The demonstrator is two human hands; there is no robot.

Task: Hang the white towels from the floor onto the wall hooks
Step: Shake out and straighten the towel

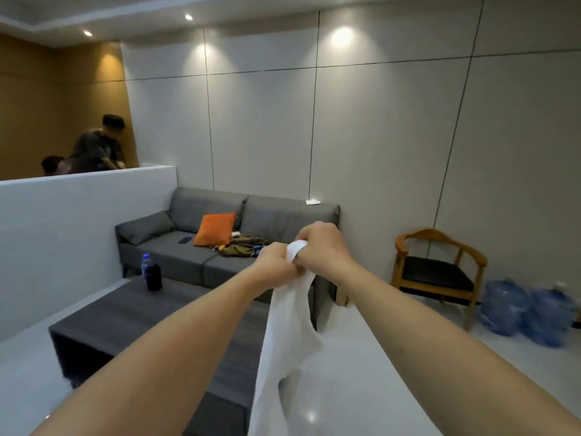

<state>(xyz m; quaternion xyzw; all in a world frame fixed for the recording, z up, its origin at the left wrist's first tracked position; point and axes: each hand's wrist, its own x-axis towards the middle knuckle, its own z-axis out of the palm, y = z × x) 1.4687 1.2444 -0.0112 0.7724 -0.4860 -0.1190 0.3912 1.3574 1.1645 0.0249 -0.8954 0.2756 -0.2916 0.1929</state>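
Observation:
A white towel (284, 350) hangs from both my hands, held out in front of me at about chest height. My left hand (275, 262) grips the towel's top edge with curled fingers. Right beside it, my right hand (323, 247) pinches the same bunched top edge, and a small fold of cloth shows between the two hands. The rest of the towel drapes straight down past the bottom of the frame. No wall hook is visible on the pale panelled wall ahead.
A grey sofa (283, 215) with an orange cushion (215, 229) stands against the wall. In front of it is a dark low table (119, 319) carrying a bottle (152, 273). A wooden chair (440, 265) and two water jugs (528, 309) are at right. People stand behind a partition (78, 209) at left.

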